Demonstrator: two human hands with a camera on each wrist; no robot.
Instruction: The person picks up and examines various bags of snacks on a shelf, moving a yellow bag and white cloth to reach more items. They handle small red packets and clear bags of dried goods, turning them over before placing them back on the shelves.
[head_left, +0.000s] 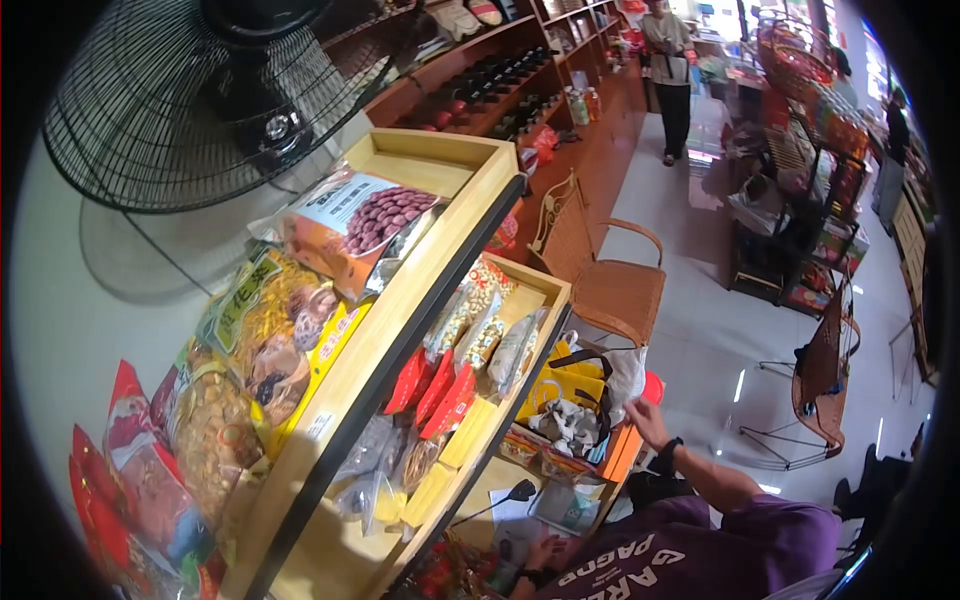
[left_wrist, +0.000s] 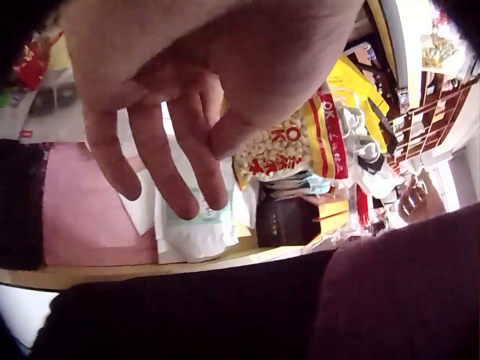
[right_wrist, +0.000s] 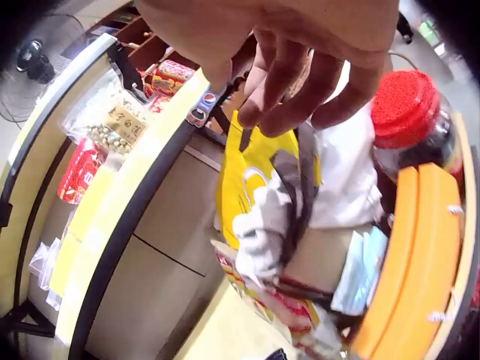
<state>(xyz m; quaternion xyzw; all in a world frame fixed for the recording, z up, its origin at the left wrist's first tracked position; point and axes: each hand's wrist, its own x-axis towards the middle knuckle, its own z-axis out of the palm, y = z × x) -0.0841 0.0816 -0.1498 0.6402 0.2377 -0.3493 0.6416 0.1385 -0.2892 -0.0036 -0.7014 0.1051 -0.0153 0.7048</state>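
While the left hand (left_wrist: pixel 202 71) hangs open, fingers loosely spread over one white packet (left_wrist: pixel 199 238), beside one snack bag (left_wrist: pixel 281 146), the right hand's (right_wrist: pixel 292 56) bent fingers are at one yellow bag (right_wrist: pixel 259 154) and one white bag (right_wrist: pixel 345 180); whether either hand touches anything, I cannot tell. Beyond are two wicker chairs (head_left: pixel 615 290).

The person is wearing a purple shirt (head_left: pixel 700 530). Big white letters (head_left: pixel 632 562) are running across it in rows, and small white writing (head_left: pixel 607 577) is sitting near them, too tiny to read. The right sleeve (head_left: pixel 785 525) is short and is leaving the lower arm bare. A black band (head_left: pixel 665 457) is going round the right wrist. From the left wrist camera, plain black cloth (left_wrist: pixel 202 311) is showing, and dark purple cloth (left_wrist: pixel 409 289) is showing right beside it
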